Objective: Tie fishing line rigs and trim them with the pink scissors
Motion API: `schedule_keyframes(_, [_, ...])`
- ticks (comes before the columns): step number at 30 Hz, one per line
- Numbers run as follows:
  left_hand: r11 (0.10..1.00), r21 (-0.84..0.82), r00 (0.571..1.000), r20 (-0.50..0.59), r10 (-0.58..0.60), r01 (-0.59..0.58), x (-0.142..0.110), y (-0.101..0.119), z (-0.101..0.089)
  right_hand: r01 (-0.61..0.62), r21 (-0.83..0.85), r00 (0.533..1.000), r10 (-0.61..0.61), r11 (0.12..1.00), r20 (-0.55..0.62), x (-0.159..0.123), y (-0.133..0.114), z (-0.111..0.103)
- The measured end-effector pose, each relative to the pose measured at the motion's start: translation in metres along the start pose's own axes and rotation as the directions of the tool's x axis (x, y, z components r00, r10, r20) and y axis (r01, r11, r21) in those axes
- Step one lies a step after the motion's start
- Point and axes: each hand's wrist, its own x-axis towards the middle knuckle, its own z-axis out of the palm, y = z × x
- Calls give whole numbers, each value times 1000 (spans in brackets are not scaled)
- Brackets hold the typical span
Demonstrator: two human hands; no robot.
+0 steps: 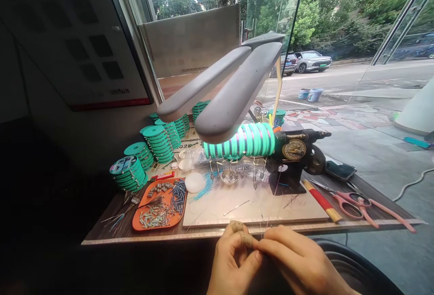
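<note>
Through the head camera I am seeing my left hand and right hand meeting at the fingertips, just off the near edge of a pale board. Both sets of fingers are curling inward and pressing close, but I am not managing to tell what either is grasping; anything between them is hiding or proving too fine. Some thin strands are showing just above the fingertips, against the board's near edge (tan wraps are covering two left fingers). Beyond, green spools are standing in a row beside a black machine with a dial, a grey lamp hanging over them. An orange tray is holding small parts on the left; pink-handled scissors are lying on the right.
</note>
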Motion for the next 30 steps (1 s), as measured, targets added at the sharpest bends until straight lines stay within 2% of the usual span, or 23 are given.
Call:
schedule_keyframes(2, [1000, 7, 1000, -23, 3, -3, 0, -1, 0, -62, 76, 998, 63, 995, -19, 0, 0, 0])
schedule_keyframes(4, [1000, 4, 999, -46, -5, 5, 0, -2, 1, -207, 155, 978, 207, 966, 13, -1, 0, -1])
schedule_keyframes(5, [1000, 1, 998, -54, -11, 12, 0, -3, 1, -304, 189, 953, 300, 934, 52, -1, 0, -2])
schedule_keyframes(7, [1000, -6, 998, -65, -22, 22, 0, -3, 2, -490, 259, 872, 473, 832, 129, -2, -2, -4])
schedule_keyframes(10, [1000, -21, 995, -101, -20, 18, 0, -3, 4, -640, 373, 765, 604, 672, 224, -1, -4, -3])
schedule_keyframes(13, [999, -36, 991, -135, -13, 8, 0, -3, 5, -669, 434, 728, 650, 604, 218, 0, -6, 1])
schedule_keyframes(18, [993, -96, 996, -62, -69, 63, 0, -3, 3, -708, 459, 681, 692, 537, 240, 0, -4, 3])
schedule_keyframes(20, [988, -123, 992, -68, -102, 93, 0, -2, 4, -726, 453, 664, 699, 518, 264, 3, -3, 0])
schedule_keyframes(26, [977, -140, 979, -103, -177, 161, 0, 6, 8, -730, 468, 675, 630, 498, 384, 10, -2, -7])
schedule_keyframes(30, [972, -138, 976, -82, -201, 189, 0, 6, 7, -737, 438, 673, 620, 516, 403, 13, -2, -8])
